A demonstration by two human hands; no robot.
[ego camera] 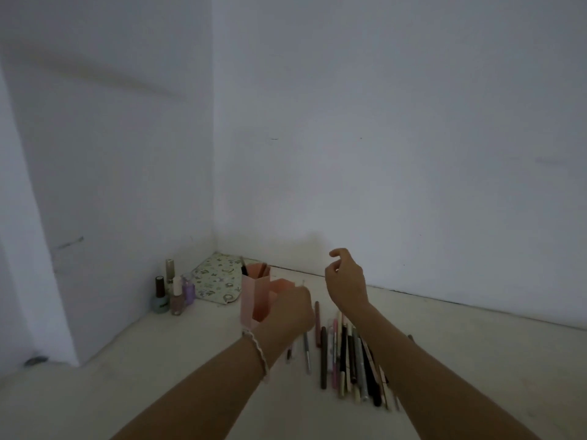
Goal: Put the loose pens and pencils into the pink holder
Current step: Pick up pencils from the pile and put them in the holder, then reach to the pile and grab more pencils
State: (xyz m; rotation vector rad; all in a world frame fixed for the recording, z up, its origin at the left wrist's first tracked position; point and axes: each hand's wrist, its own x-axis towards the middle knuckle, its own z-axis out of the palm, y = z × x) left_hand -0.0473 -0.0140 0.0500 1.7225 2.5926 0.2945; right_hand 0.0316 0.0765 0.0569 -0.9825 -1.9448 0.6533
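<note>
the pink holder [254, 300] stands on the desk [158, 360] near the corner, a few pens already in it. left hand [290, 308] is beside it; its grip is blurred, cannot tell. right hand [346, 277] hovers released above the loose pens [346, 354].
</note>
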